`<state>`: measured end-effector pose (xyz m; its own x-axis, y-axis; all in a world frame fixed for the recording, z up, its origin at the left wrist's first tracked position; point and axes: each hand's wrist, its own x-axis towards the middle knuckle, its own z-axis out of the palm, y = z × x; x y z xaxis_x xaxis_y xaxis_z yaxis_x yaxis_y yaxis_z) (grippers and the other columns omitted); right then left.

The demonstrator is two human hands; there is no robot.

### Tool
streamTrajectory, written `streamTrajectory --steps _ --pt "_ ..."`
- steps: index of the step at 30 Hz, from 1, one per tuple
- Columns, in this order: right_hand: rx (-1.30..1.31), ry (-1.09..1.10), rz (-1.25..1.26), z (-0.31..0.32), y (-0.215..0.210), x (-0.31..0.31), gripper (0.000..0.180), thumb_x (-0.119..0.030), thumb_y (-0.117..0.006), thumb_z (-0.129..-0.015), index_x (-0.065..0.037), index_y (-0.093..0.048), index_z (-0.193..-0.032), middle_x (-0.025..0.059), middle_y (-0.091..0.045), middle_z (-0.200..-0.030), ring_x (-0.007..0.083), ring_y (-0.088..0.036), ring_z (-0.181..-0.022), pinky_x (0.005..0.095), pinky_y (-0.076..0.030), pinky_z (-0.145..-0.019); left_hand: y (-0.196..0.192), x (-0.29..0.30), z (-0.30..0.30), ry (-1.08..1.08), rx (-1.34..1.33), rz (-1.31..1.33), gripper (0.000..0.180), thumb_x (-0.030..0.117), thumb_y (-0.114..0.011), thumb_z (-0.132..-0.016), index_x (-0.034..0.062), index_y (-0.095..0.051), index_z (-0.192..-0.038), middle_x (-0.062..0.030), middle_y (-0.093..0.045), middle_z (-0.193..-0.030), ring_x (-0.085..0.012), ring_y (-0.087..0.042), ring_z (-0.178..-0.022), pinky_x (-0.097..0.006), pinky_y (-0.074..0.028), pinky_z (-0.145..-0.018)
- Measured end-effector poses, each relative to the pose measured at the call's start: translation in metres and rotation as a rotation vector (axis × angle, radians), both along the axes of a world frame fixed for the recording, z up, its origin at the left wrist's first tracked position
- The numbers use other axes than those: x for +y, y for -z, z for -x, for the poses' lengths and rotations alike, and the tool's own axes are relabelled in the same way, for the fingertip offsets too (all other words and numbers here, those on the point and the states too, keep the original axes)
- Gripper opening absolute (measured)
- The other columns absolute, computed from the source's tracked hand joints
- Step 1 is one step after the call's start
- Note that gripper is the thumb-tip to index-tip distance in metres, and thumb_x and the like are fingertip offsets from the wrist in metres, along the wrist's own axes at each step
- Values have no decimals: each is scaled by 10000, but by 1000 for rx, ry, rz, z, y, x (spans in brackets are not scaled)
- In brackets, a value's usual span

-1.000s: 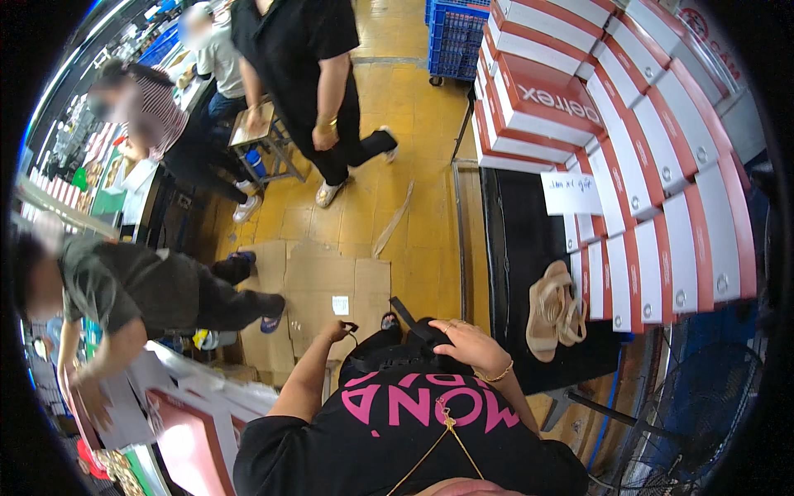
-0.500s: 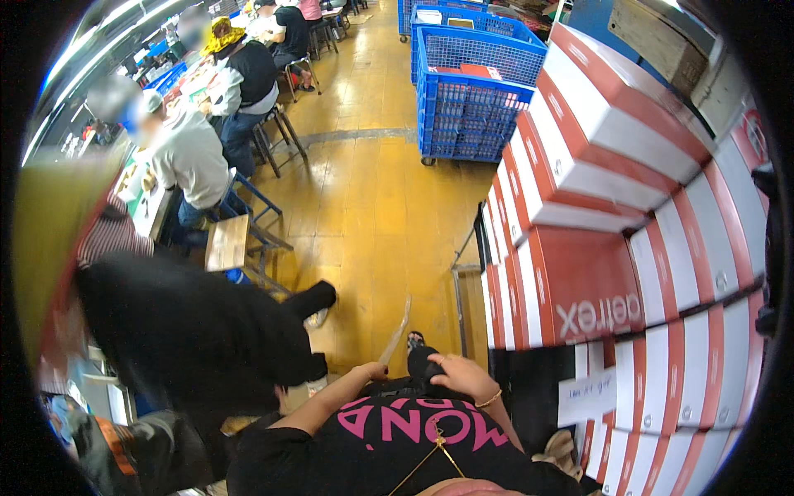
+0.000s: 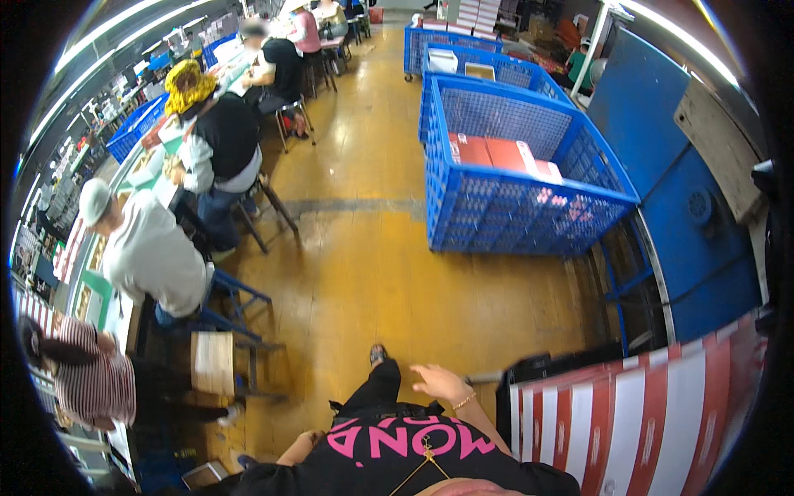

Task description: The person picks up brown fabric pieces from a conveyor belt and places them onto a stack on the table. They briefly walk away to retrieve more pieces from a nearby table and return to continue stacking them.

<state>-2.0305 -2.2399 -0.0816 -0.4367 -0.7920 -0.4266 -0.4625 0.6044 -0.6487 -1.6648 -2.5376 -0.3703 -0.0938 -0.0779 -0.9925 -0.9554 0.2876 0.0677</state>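
Note:
My right hand is in front of my waist, empty, with its fingers stretched forward and apart. A thin bracelet circles that wrist. Low at my left side is my left hand, close to my dark shirt. Its fingers are mostly hidden, so what it holds, if anything, does not show. Between the hands, one leg in black trousers steps forward on the floor. Nearest to my right arm stand red-and-white boxes in a row.
A yellow-brown aisle runs ahead. Blue mesh carts line its right side, the nearest holding red boxes. Leftward, several seated people work along a bench, with a wooden-topped stool jutting out. A blue metal panel stands right.
I have moved forward along the aisle: the carts are closer and the boxes have slid to the lower right. A black-clad figure left the near left. The pale strip by my left hand no longer shows.

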Motion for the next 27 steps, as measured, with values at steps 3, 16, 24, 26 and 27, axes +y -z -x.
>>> streamTrajectory --steps 3,16,24,26,27 --pt "-33 -116 -53 82 -5 -35 539 -293 -621 -862 -41 -459 -1310 221 -570 -1203 377 -522 -1136 428 -424 -958 -8 -80 111 -133 140 6 252 344 -636 -814 99 -631 -753 -79 -507 -540 -223 -535 -512 -386 -436 -480" --pt "-150 -56 -149 439 25 -218 503 -367 -540 -916 -75 -468 -1319 193 -558 -1259 348 -540 -1143 407 -418 -971 -73 -251 750 -18 827 -2 402 399 -541 -920 53 -614 -1112 -133 -677 -937 -223 -665 -804 -345 -525 -660" --pt "-594 38 192 665 11 -381 494 -341 -510 -969 -46 -414 -1353 106 -625 -1073 160 -593 -947 291 -460 -853 -151 -353 882 264 471 -44 513 590 -511 -886 92 -631 -906 5 -597 -674 -124 -546 -488 -275 -417 -412" --pt "-653 -41 153 712 21 -407 534 -357 -554 -944 -49 -410 -1355 91 -637 -989 139 -590 -862 282 -466 -792 -178 -378 917 358 417 23 603 656 -494 -857 67 -622 -867 -11 -583 -664 -130 -536 -476 -274 -427 -420" --pt "-667 -102 137 737 26 -419 571 -390 -575 -924 -56 -412 -1357 84 -645 -942 136 -589 -813 284 -467 -752 -198 -387 934 285 363 -2 666 696 -480 -837 44 -616 -858 -30 -580 -663 -138 -539 -476 -279 -435 -427"
